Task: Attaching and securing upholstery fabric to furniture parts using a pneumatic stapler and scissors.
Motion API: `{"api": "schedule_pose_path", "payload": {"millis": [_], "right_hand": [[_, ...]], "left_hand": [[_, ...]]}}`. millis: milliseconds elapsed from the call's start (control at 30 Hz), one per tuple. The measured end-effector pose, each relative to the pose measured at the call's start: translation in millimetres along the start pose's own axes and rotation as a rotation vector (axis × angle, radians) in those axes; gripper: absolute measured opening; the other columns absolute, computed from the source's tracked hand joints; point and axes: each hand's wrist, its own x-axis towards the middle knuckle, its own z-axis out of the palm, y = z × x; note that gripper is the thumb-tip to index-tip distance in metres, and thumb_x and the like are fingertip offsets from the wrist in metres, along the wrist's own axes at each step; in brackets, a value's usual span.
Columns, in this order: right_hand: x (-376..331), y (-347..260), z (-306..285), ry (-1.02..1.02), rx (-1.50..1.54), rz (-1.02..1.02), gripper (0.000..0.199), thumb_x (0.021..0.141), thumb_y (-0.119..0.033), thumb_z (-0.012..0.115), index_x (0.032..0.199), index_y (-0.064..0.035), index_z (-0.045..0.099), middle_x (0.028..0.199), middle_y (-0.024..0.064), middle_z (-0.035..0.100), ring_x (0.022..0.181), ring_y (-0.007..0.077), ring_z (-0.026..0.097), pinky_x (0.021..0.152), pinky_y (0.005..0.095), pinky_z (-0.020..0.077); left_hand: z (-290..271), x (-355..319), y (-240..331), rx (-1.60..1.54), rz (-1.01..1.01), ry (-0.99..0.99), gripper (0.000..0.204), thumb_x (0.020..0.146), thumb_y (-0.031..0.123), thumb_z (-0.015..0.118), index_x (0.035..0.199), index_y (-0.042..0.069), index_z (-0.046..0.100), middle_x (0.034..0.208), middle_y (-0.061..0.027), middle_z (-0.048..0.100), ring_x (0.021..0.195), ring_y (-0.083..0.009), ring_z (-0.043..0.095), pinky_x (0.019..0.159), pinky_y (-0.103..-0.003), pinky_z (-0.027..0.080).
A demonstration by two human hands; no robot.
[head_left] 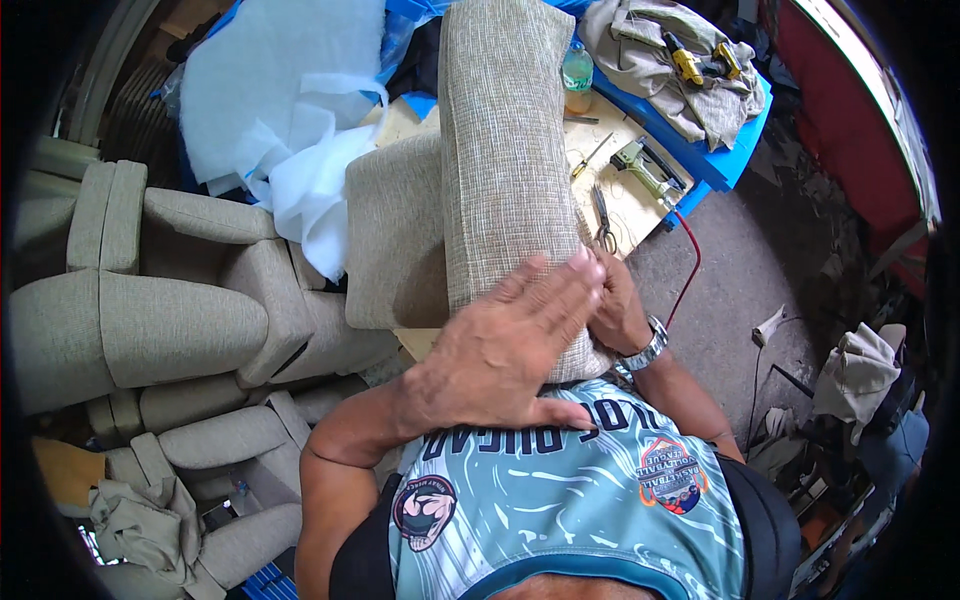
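Note:
A long beige woven-fabric cushion stands in front of me, its near end close to my shirt. My left hand lies across its near part, fingers stretched out flat and slightly blurred by motion. At the cushion's right side, my right hand, with a metal watch on the wrist, is closed on the edge; its fingertips are partly hidden behind the left hand's fingers. Another beige upholstered piece rests to the left, partly under the cushion.
On the board at the right lie scissors, a screwdriver and a green staple gun with a red hose. Beyond stand a bottle and yellow drills on cloth. White batting and beige sofas fill the left.

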Motion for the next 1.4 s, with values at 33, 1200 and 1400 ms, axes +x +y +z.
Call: {"api": "schedule_pose_path", "payload": {"millis": [33, 1200, 1400], "right_hand": [[0, -6, -4, -0.011, -0.046, 0.021, 0.044, 0.107, -0.037, 0.039, 0.092, -0.0008, 0.058, 0.074, 0.0050, 0.056, 0.069, 0.0129, 0.049, 0.066, 0.0315, 0.0458], [26, -10, 56, 0.016, -0.472, 0.193, 0.052, 0.107, -0.038, 0.035, 0.094, 0.0036, 0.063, 0.075, 0.0259, 0.063, 0.066, 0.0413, 0.059, 0.065, 0.0463, 0.0471], [22, -13, 74, 0.009, -0.469, 0.179, 0.052, 0.108, -0.037, 0.035, 0.100, 0.0058, 0.064, 0.076, 0.0235, 0.066, 0.066, 0.0362, 0.061, 0.069, 0.0419, 0.0487]], "left_hand": [[-5, 6, -4, 0.009, -0.003, -0.003, 0.100, 0.085, 0.074, 0.050, 0.137, -0.011, 0.046, 0.144, -0.0278, 0.046, 0.142, -0.0367, 0.036, 0.120, -0.047, 0.021], [-32, -74, -72, -0.475, 0.276, -0.151, 0.056, 0.093, 0.039, 0.060, 0.132, -0.001, 0.056, 0.132, -0.0220, 0.059, 0.129, -0.0327, 0.054, 0.111, -0.046, 0.039], [-42, -31, -217, 0.243, -0.171, 0.450, 0.048, 0.104, 0.033, 0.041, 0.147, 0.012, 0.045, 0.154, -0.0079, 0.041, 0.147, -0.0300, 0.030, 0.121, -0.054, 0.015]]}}
